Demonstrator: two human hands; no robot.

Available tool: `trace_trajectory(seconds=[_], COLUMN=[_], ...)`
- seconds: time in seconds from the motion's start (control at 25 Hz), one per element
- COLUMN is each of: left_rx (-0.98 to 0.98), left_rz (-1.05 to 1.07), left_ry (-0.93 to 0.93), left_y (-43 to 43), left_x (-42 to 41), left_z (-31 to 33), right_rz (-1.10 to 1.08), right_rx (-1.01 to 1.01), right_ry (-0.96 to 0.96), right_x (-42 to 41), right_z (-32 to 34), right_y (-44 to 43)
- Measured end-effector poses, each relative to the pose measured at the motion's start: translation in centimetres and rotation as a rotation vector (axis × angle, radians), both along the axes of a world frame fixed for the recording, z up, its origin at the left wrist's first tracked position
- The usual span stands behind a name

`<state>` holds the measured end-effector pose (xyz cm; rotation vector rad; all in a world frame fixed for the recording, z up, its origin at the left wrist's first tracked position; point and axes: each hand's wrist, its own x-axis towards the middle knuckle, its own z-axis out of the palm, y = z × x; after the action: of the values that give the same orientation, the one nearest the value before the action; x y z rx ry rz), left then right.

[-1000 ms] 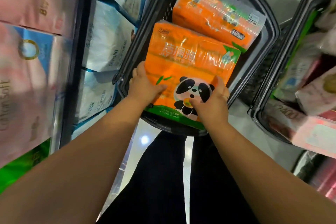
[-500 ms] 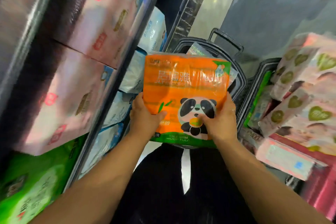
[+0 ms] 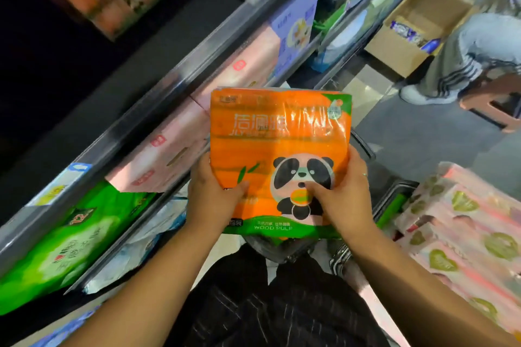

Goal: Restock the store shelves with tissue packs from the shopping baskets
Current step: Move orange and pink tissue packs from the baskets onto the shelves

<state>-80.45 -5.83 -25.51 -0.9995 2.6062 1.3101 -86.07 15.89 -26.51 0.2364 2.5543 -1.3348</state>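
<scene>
The tissue pack (image 3: 279, 160) is in front of you, above the basket (image 3: 284, 251), with shelves (image 3: 169, 84) on your left and a pile of packs (image 3: 465, 234) on your right.

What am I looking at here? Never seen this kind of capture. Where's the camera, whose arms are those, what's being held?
There is no robot here: a person works with bare hands. Every picture comes from one wide-angle camera worn on the head, looking forward and down, so the arms enter from the bottom. The left hand and right hand grip the lower sides of an orange tissue pack with a panda on it, held in the air. On the person's left run store shelves holding pink packs and a green pack. On the right lie pink heart-printed packs beside a dark basket rim. Farther off are a cardboard box and another person's legs.
</scene>
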Motion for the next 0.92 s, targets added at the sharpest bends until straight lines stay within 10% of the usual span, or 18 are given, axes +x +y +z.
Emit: trace_trajectory(seconds=[0.92], left_rx=[-0.023], left_rz=[0.361], left_ry=[0.278], left_y=[-5.6], left_x=[-1.6], left_z=[16.3], right_rz=[0.504], right_rx=[-0.228], right_ry=[0.227], right_x=[-12.7], right_z=[15.0], right_y=[-8.8])
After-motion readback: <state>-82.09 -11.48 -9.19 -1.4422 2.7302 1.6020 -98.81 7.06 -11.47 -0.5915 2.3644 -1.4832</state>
